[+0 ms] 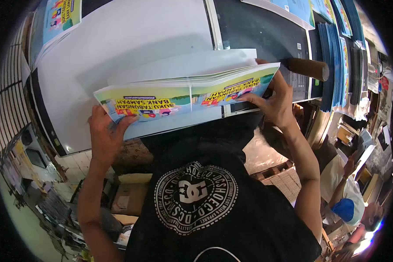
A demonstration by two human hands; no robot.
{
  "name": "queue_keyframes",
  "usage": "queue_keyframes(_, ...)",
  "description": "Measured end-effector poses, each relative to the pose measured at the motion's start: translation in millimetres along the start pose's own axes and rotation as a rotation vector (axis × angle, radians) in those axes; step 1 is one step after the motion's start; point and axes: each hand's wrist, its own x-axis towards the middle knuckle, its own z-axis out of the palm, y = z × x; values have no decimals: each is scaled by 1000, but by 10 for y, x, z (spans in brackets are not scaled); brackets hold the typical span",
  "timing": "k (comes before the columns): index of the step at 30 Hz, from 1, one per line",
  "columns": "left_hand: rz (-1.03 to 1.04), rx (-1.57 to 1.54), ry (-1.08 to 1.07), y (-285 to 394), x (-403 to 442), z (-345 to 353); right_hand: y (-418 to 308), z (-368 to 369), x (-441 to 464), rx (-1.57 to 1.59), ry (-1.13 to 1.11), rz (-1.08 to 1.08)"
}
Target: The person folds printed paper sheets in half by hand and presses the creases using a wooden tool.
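Note:
A small stack of printed sheets (192, 97) is held upright on its long edge above the table, close to my body. Its colourful front reads "Buku Tabungan Bank Sampah" twice, upside down. My left hand (105, 135) pinches the lower left corner, thumb on the printed side. At the right end my right hand (275, 102) grips the stack, thumb on the front and fingers behind, partly hidden. The sheets bow slightly and their top edges fan apart. Behind them a plain white sheet (170, 65) shows.
A white board (131, 35) covers the table's left part; a dark surface (257, 32) lies to its right. A brown cylinder (308, 69) sits beside my right hand. Printed stacks (332, 65) stand at right, others (61, 22) at upper left. Another person (343, 187) is at lower right.

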Motion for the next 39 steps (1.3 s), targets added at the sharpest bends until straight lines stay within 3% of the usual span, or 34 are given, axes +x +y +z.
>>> queue_keyframes(3, -9, -15, -44, 42, 83, -65, -93, -15, -24, 18, 15, -4)
queue_keyframes(5, -54, -50, -69, 81, 108, -82, -83, -16, -90, -361, 238, -287)
queue_keyframes(8, -93, -1, -104, 62, 101, -83, -479, 6, -320, -401, 512, -512)
queue_keyframes(10, -105, -53, -95, 19, 75, -47, -780, 109, -307, -396, 447, -621)
queue_keyframes(12, -78, -78, -67, 5, 95, -36, -1000, 382, -175, -635, 321, -566)
queue_keyframes(16, -47, -86, 39, 19, 37, 21, -787, 863, 505, -645, 370, -530)
queue_keyframes(18, -134, -139, 70, 86, 7, -19, -575, 992, 733, -613, 272, -498)
queue_keyframes(20, 100, 113, 469, 197, 91, -148, -477, 1035, 840, -659, 207, -465)
queue_keyframes(22, 110, 175, 738, 768, 159, -456, -469, 1049, 862, -657, 233, -490)
queue_keyframes(24, 313, -39, 699, 1036, 171, -428, -488, 1057, 839, -648, 230, -506)
queue_keyframes(26, 412, 5, 689, 1259, 419, -89, -529, 1034, 842, -627, 231, -505)
queue_keyframes(29, 247, 221, 530, 765, 1006, 864, -433, 1049, 864, -660, 277, -551)
queue_keyframes(33, 271, 291, 536, 828, 970, 824, -640, 1047, 792, -153, 300, -573)
queue_keyframes(37, 309, 120, 801, 1266, 659, 145, -831, 1097, 668, 119, 212, -820)
queue_keyframes(39, 339, 51, 855, 1380, 604, 125, -945, 1176, 584, 246, 172, -939)
